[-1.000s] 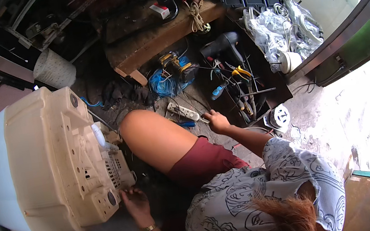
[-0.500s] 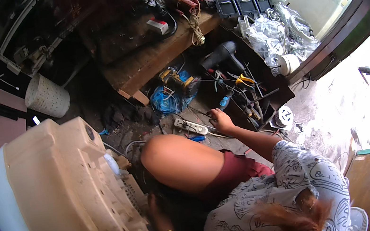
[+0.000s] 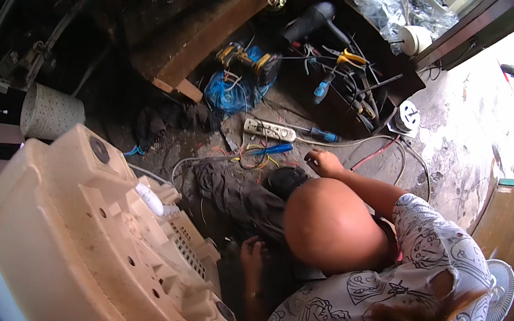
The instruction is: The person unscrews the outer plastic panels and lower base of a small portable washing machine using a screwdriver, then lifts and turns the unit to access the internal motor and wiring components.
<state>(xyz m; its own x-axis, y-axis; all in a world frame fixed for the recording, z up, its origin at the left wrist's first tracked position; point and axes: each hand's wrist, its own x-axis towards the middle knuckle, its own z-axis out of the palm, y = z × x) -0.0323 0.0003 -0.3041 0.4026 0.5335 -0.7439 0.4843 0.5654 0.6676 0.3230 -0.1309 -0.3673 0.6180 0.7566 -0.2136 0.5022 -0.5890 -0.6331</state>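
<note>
My right hand (image 3: 324,162) is just beyond my bare knee, low over the floor. Its fingers are loosely bent and apart, with nothing visible in them. Close by on the floor lie a blue-handled screwdriver (image 3: 326,135), a white power strip (image 3: 271,130) and a blue pen-like tool (image 3: 278,148). My left hand (image 3: 253,253), in shadow, hovers beside a large beige plastic appliance base (image 3: 143,244) lying on its side. It looks empty, fingers half curled and apart, not touching the base. Between the hands is a crumpled dark cloth (image 3: 235,193).
An open box (image 3: 395,83) of pliers and other hand tools lies ahead right, a black hair dryer (image 3: 316,22) at its far end. A yellow-black power tool (image 3: 248,59) rests on blue plastic under a wooden bench (image 3: 217,27). Loose cables cross the floor.
My right hand has pulled back from the tools, and the screwdriver is exposed on the floor. My knee has shifted right. My left hand has come away from the base. The view has tilted down.
</note>
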